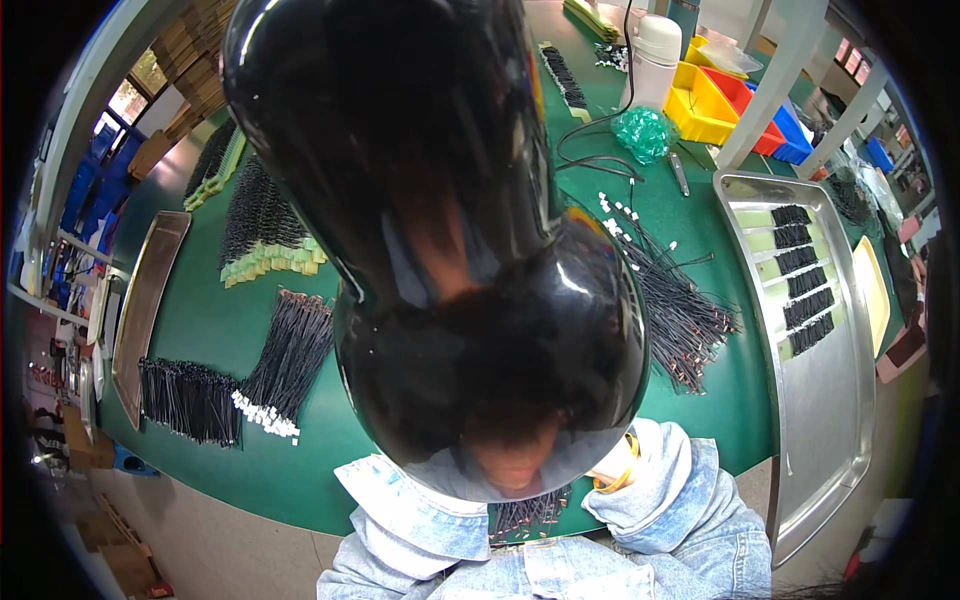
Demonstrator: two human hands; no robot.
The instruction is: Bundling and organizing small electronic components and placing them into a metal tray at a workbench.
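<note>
A large glossy black rounded thing (480, 400), perhaps a lamp or magnifier head, fills the middle of the head view and hides most of my work area. My left hand is fully behind it; only the light denim left sleeve (410, 505) shows. Of my right hand (612, 464) I see just the wrist, with a yellow bracelet (630, 470), at the black thing's lower right edge. Its fingers are hidden. Between my sleeves, the ends of a bundle of thin black cables (530, 512) stick out at the table's near edge. Whatever either hand holds cannot be seen.
On the green table (200, 310), black cables with white connectors (285, 360) lie left, a loose cable pile (675, 310) right. A metal tray (820, 420) holds several cable bundles. Behind are a yellow bin (700, 105), white bottle (655, 65) and green plastic ball (642, 135).
</note>
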